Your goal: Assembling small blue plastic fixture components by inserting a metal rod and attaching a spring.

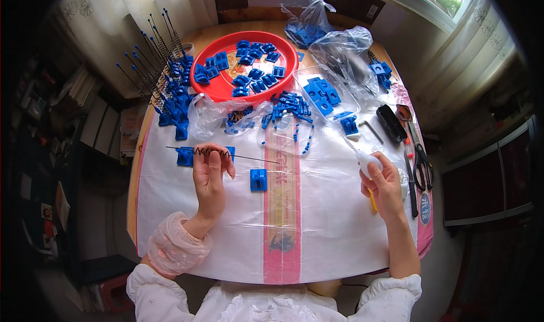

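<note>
Head view is all I have, looking down over the worktop (334, 231), which is covered by a white woven sheet with a pink stripe. My left hand (208, 172) is raised above it, fingers pinched shut on a thin metal rod (226, 153) that carries a dark coil spring (205, 150); the rod lies nearly level, sticking out to both sides of the fingers. Just behind that hand a blue plastic piece (185, 156) rests on the sheet, and another blue clip (258, 180) sits alone between my two hands. My right hand (386, 183) is closed around a small white squeeze bottle (365, 160), its nozzle pointing up and left; something yellow shows under the palm, but I cannot tell what. Farther back stands a red round tray (229, 92) with blue parts in it, and at the left edge a cluster of assembled rods (164, 73) is standing upright. Black scissors (421, 166) lie near the right edge.
</note>
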The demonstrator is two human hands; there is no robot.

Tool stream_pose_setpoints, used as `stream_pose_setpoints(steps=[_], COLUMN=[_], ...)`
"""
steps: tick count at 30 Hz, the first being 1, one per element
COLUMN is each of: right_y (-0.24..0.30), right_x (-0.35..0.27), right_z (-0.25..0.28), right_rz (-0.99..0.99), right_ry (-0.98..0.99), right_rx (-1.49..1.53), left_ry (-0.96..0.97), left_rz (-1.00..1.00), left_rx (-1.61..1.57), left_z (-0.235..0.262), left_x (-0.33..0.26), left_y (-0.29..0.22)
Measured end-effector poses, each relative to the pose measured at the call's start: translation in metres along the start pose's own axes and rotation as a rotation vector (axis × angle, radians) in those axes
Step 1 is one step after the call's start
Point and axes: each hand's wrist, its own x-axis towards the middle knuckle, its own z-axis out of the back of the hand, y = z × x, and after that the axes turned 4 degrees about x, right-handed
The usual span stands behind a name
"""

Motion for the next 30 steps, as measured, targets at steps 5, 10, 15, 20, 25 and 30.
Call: stream_pose_setpoints(steps=[5,10,15,20,25,30], right_y=[0.001,0.003,-0.005,-0.007,-0.011,-0.013], right_x=[0.002,0.004,0.006,0.005,0.004,0.003], right_z=[0.005,0.011,0.013,0.011,0.009,0.007], right_rz=[-0.011,0.029,0.014,0.036,0.067,0.099], right_ry=[-0.037,-0.028,-0.015,-0.002,-0.001,-0.015], right_rx=[0.032,0.043,0.034,0.008,0.005,0.021], left_ry=[-0.01,-0.013,-0.009,0.009,0.046,0.056], left_rz=[0.019,0.02,0.03,0.053,0.05,0.039], left_rx=[-0.026,-0.015,-0.043,-0.093,-0.094,-0.112], left_z=[-0.004,-0.003,-0.003,-0.003,-0.004,-0.005], left_x=[0.0,0.0,0.0,-0.002,-0.003,-0.004], left_y=[-0.002,-0.002,-0.001,-0.001,-0.001,0.003])
